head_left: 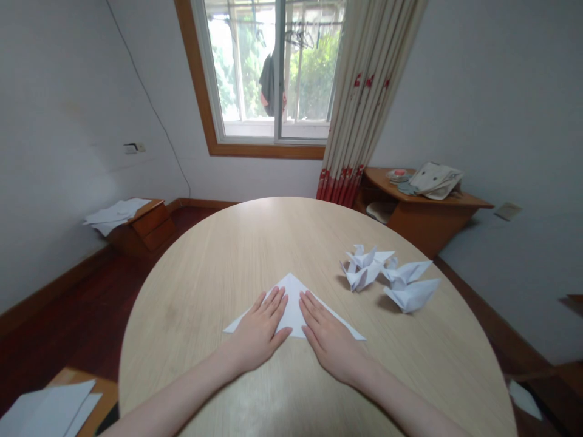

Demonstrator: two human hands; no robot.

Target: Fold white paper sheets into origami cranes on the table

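Note:
A white sheet of paper (292, 315), folded into a triangle, lies flat on the round wooden table (214, 261). Its peak points away from me and its long edge faces me. My left hand (260, 328) rests palm down on the left half, fingers stretched out and thumb toward the middle. On the right half lies my right hand (328, 337), also flat with fingers extended. Neither hand grips the paper. A strip of paper shows between the two hands, and both side corners stick out beyond them.
Several folded white paper birds (410, 291) stand on the table at the right. Loose white sheets (50, 409) lie on a surface at lower left, and more papers (116, 212) on a low cabinet. A corner desk (437, 212) holds a cloth bag (437, 180).

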